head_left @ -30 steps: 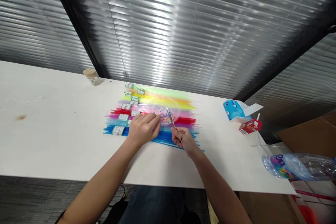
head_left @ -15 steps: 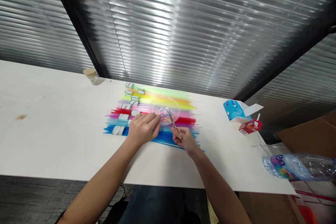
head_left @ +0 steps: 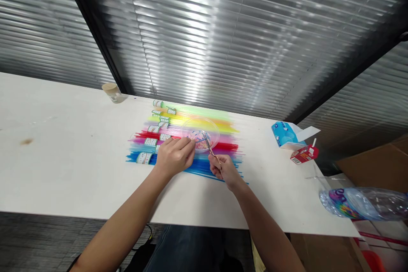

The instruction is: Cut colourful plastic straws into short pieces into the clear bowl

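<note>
The right hand (head_left: 220,168), nearest the bench (head_left: 79,170) edge, grips scissors (head_left: 211,151) by the handles, blades pointing away; the left hand (head_left: 176,155), closed, pinches a thin blue straw (head_left: 200,140) reaching the blades. Both tips lie over a clear bowl (head_left: 217,136) of small cut pieces (head_left: 199,136), set upon coloured straws (head_left: 200,165) in banded bundles. Farther back: a tan-lidded jar (head_left: 112,93), then slatted blinds (head_left: 191,42).

Copper-handled scissors (head_left: 211,151) slant over a clear round bowl (head_left: 218,138), blades meeting a thin blue straw (head_left: 200,141). Small pink and blue pieces (head_left: 198,136) fill its bottom, above rainbow-banded straws (head_left: 204,165) toward the table's (head_left: 105,170) far edge.
</note>
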`<control>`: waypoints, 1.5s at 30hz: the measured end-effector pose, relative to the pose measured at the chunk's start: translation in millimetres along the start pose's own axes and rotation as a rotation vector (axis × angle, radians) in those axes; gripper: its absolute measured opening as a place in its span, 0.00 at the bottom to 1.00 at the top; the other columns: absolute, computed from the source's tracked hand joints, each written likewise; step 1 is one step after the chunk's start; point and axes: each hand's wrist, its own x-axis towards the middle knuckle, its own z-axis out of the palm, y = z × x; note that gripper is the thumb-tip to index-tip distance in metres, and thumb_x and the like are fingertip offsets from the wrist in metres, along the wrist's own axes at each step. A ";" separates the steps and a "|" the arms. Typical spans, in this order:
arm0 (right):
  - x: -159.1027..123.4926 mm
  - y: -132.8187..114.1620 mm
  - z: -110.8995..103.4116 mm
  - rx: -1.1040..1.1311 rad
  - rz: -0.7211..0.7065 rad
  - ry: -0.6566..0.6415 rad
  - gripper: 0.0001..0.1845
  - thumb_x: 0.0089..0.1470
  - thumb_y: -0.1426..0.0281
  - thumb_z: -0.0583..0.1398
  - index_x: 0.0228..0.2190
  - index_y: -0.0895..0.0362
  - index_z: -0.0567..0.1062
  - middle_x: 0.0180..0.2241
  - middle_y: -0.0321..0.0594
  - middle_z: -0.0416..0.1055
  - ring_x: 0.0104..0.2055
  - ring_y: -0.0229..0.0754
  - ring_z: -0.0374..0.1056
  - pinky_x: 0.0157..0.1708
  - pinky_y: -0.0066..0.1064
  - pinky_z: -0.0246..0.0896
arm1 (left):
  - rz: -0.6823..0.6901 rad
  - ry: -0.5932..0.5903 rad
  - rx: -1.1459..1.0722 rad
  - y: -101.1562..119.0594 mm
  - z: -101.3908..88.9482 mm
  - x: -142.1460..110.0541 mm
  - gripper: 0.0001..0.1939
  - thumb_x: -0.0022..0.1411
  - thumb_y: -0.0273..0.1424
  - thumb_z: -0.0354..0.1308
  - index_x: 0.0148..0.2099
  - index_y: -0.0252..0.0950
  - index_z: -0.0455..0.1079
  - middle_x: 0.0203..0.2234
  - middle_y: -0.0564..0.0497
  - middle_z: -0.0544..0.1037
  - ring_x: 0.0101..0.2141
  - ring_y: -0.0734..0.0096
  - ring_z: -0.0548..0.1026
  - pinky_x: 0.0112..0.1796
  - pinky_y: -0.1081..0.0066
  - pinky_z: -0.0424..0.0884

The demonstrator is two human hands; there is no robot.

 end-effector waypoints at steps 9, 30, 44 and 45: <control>2.8 6.6 -3.1 -0.106 -0.060 -0.002 0.32 0.44 0.42 0.64 0.14 0.57 0.64 0.14 0.32 0.58 0.16 0.29 0.47 0.16 0.27 0.36 | -0.009 0.005 0.016 0.7 -1.5 2.4 0.05 0.60 0.26 0.57 0.37 0.38 0.74 0.25 0.55 0.78 0.22 0.75 0.72 0.24 0.69 0.61; 1.1 6.9 -2.0 -0.063 -0.056 -0.061 0.31 0.44 0.44 0.64 0.16 0.57 0.65 0.15 0.31 0.59 0.16 0.29 0.46 0.16 0.27 0.37 | 0.001 -0.001 -0.019 3.1 -0.7 0.8 0.04 0.60 0.26 0.58 0.38 0.37 0.73 0.25 0.55 0.78 0.22 0.76 0.71 0.24 0.70 0.60; -1.4 1.1 -0.3 -0.050 -0.048 -0.036 0.32 0.42 0.42 0.64 0.15 0.57 0.63 0.15 0.31 0.57 0.16 0.29 0.46 0.17 0.27 0.35 | -0.009 0.003 0.037 1.8 0.4 1.1 0.05 0.61 0.27 0.59 0.40 0.38 0.74 0.26 0.56 0.79 0.21 0.77 0.70 0.24 0.69 0.59; -1.6 0.6 -0.3 -0.044 -0.054 -0.026 0.32 0.42 0.42 0.64 0.14 0.57 0.63 0.14 0.31 0.57 0.16 0.29 0.46 0.16 0.27 0.35 | -0.021 0.007 0.036 1.4 1.3 0.4 0.05 0.61 0.27 0.59 0.40 0.38 0.74 0.27 0.56 0.79 0.21 0.77 0.70 0.24 0.69 0.59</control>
